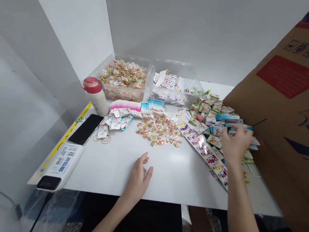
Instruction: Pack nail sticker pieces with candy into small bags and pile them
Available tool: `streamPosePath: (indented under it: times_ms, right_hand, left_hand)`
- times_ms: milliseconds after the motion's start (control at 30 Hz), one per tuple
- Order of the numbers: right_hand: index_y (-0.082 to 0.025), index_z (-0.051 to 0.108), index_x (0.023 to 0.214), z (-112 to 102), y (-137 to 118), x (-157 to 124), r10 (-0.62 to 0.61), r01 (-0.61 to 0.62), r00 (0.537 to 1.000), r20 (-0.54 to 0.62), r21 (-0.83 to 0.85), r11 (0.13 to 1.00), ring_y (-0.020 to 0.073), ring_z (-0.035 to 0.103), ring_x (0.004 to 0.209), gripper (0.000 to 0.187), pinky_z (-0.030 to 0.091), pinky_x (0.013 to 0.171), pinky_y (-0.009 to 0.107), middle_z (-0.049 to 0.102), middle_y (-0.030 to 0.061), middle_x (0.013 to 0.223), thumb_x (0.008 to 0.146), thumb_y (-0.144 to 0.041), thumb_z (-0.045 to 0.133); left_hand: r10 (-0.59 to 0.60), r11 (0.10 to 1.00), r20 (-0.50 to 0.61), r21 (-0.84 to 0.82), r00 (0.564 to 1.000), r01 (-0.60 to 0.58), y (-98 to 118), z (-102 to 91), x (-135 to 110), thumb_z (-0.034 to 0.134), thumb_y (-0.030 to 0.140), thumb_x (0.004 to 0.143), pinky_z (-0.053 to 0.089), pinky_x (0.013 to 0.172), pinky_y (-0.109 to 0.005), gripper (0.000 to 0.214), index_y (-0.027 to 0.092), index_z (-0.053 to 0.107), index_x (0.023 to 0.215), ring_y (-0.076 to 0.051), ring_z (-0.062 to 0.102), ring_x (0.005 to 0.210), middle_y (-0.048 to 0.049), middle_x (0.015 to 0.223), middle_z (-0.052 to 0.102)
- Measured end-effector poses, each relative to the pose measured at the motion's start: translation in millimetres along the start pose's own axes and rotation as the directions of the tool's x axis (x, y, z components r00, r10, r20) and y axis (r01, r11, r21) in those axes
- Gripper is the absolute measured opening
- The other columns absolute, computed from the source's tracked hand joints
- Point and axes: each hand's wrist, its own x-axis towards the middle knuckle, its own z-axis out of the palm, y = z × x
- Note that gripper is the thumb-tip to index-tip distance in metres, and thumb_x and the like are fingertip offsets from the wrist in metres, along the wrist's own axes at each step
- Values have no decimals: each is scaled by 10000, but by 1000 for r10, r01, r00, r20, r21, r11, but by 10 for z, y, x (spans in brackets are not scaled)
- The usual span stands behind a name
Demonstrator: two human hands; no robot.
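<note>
My left hand (138, 175) rests flat on the white table (111, 171) near its front edge, fingers stretched out and empty. My right hand (235, 143) reaches into a heap of small coloured packets (209, 114) at the right, fingers curled around a packet there; what it grips is partly hidden. A loose pile of small colourful pieces (159, 130) lies in the middle of the table. Long printed sticker strips (204, 148) run diagonally just left of my right hand. A fanned row of pink and blue cards (141, 109) lies behind the pile.
Two clear bins stand at the back: one full of colourful pieces (123, 78), one with sheets (173, 86). A red-capped white bottle (96, 95), a black phone (85, 129) and a white device (60, 166) sit at the left. A large cardboard box (297, 114) walls the right.
</note>
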Motion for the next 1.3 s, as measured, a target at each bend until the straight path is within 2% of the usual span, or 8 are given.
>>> streamPosePath:
  times_ms: [200,500,667,800,1033,1133,1200,1300]
  right_hand:
    - [-151,683,678,186,-24,-596,-5,41,968,251,-136,990,223,551,675,181,377,638,323,629,110,765,720,-327,688]
    - [-128,735,834,80,-98,-698,-14,15,1000,12,-89,996,279,611,867,296,428,812,411,704,129,882,879,-293,493]
    - [-183,708,1096,-278,-662,-880,31,-18,999,-39,292,956,190,609,719,315,470,670,299,701,59,860,883,-376,578]
    - [-262,621,1264,-448,-1291,-1236,-49,-110,970,240,603,790,143,559,716,353,453,644,252,623,17,851,925,-316,537]
    - [-335,584,1289,-504,-1522,-1364,-374,-158,769,518,722,674,141,539,792,424,458,690,250,560,12,900,871,-311,647]
    - [-310,714,1075,-543,-1507,-1320,-411,-76,776,479,717,693,169,548,886,244,454,735,272,557,36,950,832,-307,694]
    - [-267,740,952,-545,-1540,-1327,-405,-98,786,467,741,664,185,566,931,128,459,788,296,589,52,976,862,-301,655]
    - [-206,707,855,-506,-1618,-1367,-394,-285,707,587,747,601,174,601,808,144,475,756,302,652,44,846,884,-319,622]
  left_hand:
    - [4,1000,1,7,1000,-4,-1,-11,4,439,237,945,474,904,-373,436,213,345,1371,-210,555,1107,-135,1231,555]
    - [2,1000,11,-7,1000,-2,10,-27,-2,444,208,936,465,919,-378,423,195,380,1354,-211,546,1115,-137,1241,552]
    - [10,987,146,-158,989,14,288,-130,4,451,290,958,444,950,-352,253,214,607,1141,-209,554,1122,-90,1170,615]
    - [69,915,299,-400,952,59,665,-197,-32,576,351,905,454,918,-309,308,235,604,1189,-205,584,1076,-66,1168,642]
    - [-67,919,116,-380,991,106,858,-486,-65,556,341,916,463,800,-283,182,180,597,843,-176,582,834,-27,838,611]
    - [25,951,113,-310,993,11,806,-628,-86,547,301,921,465,834,-302,141,190,624,879,-191,580,892,-45,896,607]
    - [89,974,-18,-207,996,-90,776,-663,-109,612,281,876,454,889,-329,97,207,627,938,-212,563,978,-62,998,592]
    - [122,985,-265,-86,957,-149,760,-665,-121,718,283,781,401,1000,-393,354,232,587,1105,-264,500,1157,-91,1190,550]
